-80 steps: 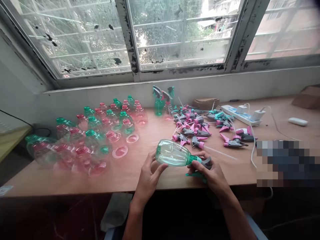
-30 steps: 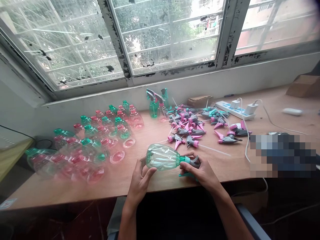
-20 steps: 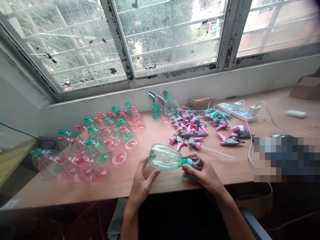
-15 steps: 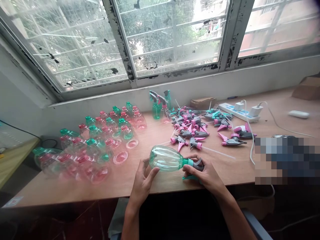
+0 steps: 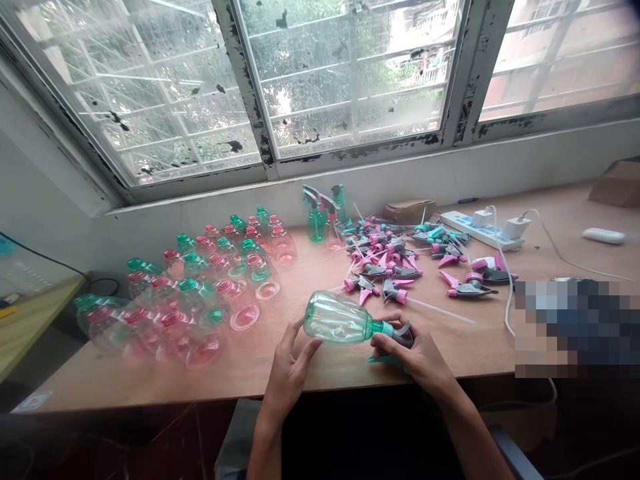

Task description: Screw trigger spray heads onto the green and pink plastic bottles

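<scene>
A clear green bottle [image 5: 337,322] lies on its side just above the near edge of the wooden table [image 5: 280,360]. My left hand [image 5: 290,370] cups its base, fingers curled round it. At the neck, my right hand [image 5: 417,357] grips the grey and teal spray head [image 5: 400,333] fitted there. Beyond them lies a heap of loose pink, teal and grey spray heads [image 5: 395,257] with thin dip tubes.
Several empty pink and green bottles [image 5: 200,287] crowd the table's left side. Two bottles with spray heads [image 5: 323,213] stand by the wall. A power strip [image 5: 480,227] with cables, a white object [image 5: 603,235] and a brown box [image 5: 620,183] lie at the right.
The view has shifted a little. Both hands keep hold of the bottle and the spray head in about the same place, and my fingers shift slightly on them.
</scene>
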The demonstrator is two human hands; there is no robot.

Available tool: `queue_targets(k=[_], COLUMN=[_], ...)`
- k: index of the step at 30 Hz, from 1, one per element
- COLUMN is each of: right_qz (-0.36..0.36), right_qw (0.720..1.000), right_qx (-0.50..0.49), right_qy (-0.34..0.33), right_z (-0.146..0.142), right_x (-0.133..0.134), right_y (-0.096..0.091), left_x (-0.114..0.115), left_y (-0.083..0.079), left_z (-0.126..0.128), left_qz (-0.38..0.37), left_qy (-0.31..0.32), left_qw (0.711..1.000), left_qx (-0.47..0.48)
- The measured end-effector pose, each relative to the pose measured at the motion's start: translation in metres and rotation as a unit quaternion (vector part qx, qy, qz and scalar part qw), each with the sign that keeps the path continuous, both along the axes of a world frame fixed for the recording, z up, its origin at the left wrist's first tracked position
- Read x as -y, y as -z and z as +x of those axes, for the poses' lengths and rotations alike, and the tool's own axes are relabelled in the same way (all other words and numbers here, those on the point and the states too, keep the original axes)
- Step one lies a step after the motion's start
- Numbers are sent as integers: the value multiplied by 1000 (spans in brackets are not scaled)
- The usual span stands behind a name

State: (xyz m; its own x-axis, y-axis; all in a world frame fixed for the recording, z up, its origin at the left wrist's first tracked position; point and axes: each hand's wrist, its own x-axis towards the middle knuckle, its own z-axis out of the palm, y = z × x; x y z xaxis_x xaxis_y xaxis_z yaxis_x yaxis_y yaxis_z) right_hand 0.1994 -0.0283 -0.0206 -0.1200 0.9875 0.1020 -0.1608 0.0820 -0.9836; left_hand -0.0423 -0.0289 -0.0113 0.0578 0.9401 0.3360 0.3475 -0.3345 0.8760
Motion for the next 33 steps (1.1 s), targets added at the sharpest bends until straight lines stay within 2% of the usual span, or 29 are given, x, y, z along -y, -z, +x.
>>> queue_targets(k=[3, 6, 12, 20, 26, 33], right_qz=[8, 10, 4, 14, 18, 17], right_qw=[1000, 1000, 1000, 1000, 1000, 1000], right_qx=[-17, -11, 6, -4, 16, -15], right_qy=[7, 8, -19, 0, -5, -3], right_z=[-1, -1, 0, -1, -3, -1], right_x=[1, 0, -1, -2, 0, -1], right_y=[-1, 0, 6, 6, 2, 3], left_x=[0, 1, 1, 1, 2, 2], left_y=[1, 1, -2, -3, -1, 0], left_z=[0, -1, 1, 3, 1, 1], left_qz=[21, 10, 6, 58, 64, 69], left_qy=[-16, -26, -10, -3, -18, -6], left_qw=[999, 999, 1000, 996, 998, 997], left_qx=[-32, -43, -17, -62, -22, -25])
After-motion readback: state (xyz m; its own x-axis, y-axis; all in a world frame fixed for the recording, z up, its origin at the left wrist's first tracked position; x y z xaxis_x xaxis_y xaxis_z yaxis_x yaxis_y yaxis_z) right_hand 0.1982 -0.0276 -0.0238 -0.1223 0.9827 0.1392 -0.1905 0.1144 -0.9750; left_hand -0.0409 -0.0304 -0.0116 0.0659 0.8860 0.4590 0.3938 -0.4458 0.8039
